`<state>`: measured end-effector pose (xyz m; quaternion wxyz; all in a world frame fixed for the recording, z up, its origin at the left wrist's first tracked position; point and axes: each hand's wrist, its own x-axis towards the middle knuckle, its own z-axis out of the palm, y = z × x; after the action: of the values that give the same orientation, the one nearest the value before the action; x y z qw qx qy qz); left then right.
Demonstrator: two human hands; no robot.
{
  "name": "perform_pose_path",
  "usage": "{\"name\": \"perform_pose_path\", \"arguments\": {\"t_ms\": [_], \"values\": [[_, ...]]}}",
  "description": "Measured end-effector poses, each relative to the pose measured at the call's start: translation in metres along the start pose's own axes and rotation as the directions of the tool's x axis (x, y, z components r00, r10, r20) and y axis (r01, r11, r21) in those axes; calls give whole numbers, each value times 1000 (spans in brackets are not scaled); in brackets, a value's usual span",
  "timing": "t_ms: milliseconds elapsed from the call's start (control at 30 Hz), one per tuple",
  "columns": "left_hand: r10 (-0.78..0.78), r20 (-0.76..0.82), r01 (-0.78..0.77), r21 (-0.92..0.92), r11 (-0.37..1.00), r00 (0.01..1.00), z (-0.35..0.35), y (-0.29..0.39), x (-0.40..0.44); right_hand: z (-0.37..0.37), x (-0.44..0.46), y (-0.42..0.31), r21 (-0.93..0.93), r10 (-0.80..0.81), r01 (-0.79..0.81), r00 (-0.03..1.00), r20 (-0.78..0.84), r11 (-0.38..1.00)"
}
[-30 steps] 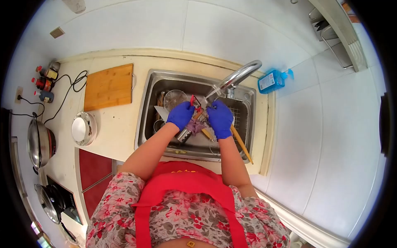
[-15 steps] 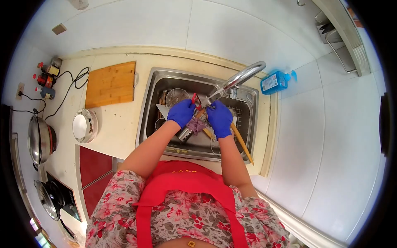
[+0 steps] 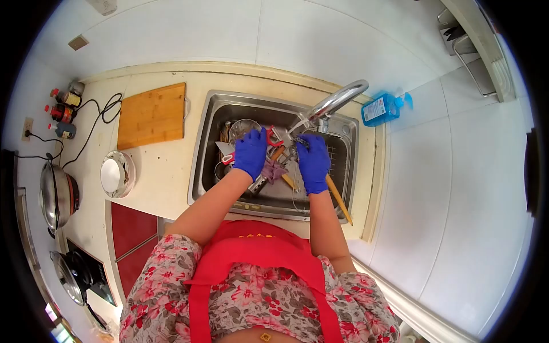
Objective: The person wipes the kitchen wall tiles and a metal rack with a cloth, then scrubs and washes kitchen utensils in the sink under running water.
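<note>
My left hand, in a blue glove, is closed on a red-handled tool with a pale metal part pointing toward the faucet; its exact kind is unclear. A red-and-white handle shows at that hand's other side; I cannot tell whether it belongs to the same tool. My right hand, also gloved in blue, has its fingers closed around something dark by the running water, too hidden to name. Between the hands lie a purple cloth and wooden-handled utensils. A glass bowl sits behind my left hand.
The steel sink surrounds both hands. Its chrome faucet reaches over from the back right. A long wooden stick leans over the front rim. Around it are a blue soap bottle, cutting board and stacked bowls.
The red-handled tool has turned, so its pale metal part now shows. A red-and-white handle has appeared left of my left hand. My right hand has shifted slightly right.
</note>
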<state>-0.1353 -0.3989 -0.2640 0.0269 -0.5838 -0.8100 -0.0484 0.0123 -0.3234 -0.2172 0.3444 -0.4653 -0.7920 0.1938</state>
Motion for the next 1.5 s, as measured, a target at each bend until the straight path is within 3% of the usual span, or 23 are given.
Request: {"name": "perform_pose_path", "arguments": {"t_ms": [100, 167, 300, 400, 467, 500, 600, 733, 800, 833, 867, 900, 933, 1000, 1067, 1133, 1167, 1200, 1267, 1300, 1367, 1433, 1500], "values": [[69, -22, -68, 43, 997, 997, 2, 5, -1, 4, 10, -9, 41, -145, 144, 989, 35, 989], [82, -31, -80, 62, 995, 996, 5, 7, 1, 19, 13, -1, -123, -305, 340, 923, 236, 932], [12, 8, -12, 16, 1000, 1000, 10, 0, 2, 13, 4, 5, -75, -252, 309, 873, 418, 948], [28, 61, -29, 16, 999, 998, 14, 1, 0, 9, 3, 7, -101, -161, 214, 910, 383, 971], [33, 64, -34, 16, 999, 997, 17, 5, 0, 14, 10, 6, -28, -166, 173, 974, 155, 985], [39, 60, -40, 18, 999, 997, 16, 7, 1, 17, 11, 6, -30, -164, 170, 975, 153, 985], [35, 105, -37, 18, 999, 994, 14, 3, 8, 29, 9, 18, 31, -318, 329, 880, 353, 944], [-14, 71, 14, 1, 1000, 997, 28, -16, 7, 47, -7, 57, 63, -95, 80, 953, 287, 995], [40, 185, 64, -522, 850, 982, 61, -23, 9, 55, -19, 66, 53, -9, -4, 967, 256, 999], [41, 184, 62, -522, 851, 982, 66, -20, 14, 61, -26, 65, 202, 52, -118, 950, 307, 972], [48, 408, 347, -828, 441, 912, 70, -15, 21, 65, -29, 66, 339, 101, -233, 925, 366, 912], [178, 572, 592, -801, -92, 801, 68, -9, 27, 69, -32, 70, 339, 100, -233, 925, 366, 912], [179, 571, 591, -801, -92, 801, 65, -2, 32, 73, -33, 74, 316, 85, -212, 925, 371, 925], [126, 560, 548, -699, -460, 819, 60, 10, 40, 77, -38, 76, 288, 76, -194, 924, 374, 938], [106, 523, 489, -680, -546, 846, 64, 15, 48, 74, -43, 63, 692, 189, -561, 820, 541, 455], [26, 486, 387, -662, -642, 874, 68, 18, 57, 54, -30, 50, 609, 206, -657, 737, 644, 446], [29, 485, 389, -663, -640, 874, 69, 20, 58, 50, -25, 46, 515, 216, -743, 637, 740, 428], [-13, 436, 342, -725, -598, 900, 66, 22, 60, 56, -23, 50, 518, 217, -742, 639, 738, 425], [-47, 384, 298, -782, -548, 922, 60, 30, 58, 80, -20, 63, 557, 271, -651, 740, 615, 515], [-51, 456, 374, -784, -496, 889, 58, 35, 53, 90, -19, 64, 559, 277, -653, 741, 612, 511], [-48, 526, 457, -776, -435, 849, 56, 35, 52, 110, -17, 61, 654, 208, -451, 885, 416, 608], [-93, 606, 537, -757, -372, 790, 54, 21, 56, 114, -20, 49, 597, 202, -407, 902, 381, 692], [-109, 597, 498, -744, -445, 795, 50, 18, 58, 109, -21, 32, 585, 143, -314, 936, 321, 748]]}}
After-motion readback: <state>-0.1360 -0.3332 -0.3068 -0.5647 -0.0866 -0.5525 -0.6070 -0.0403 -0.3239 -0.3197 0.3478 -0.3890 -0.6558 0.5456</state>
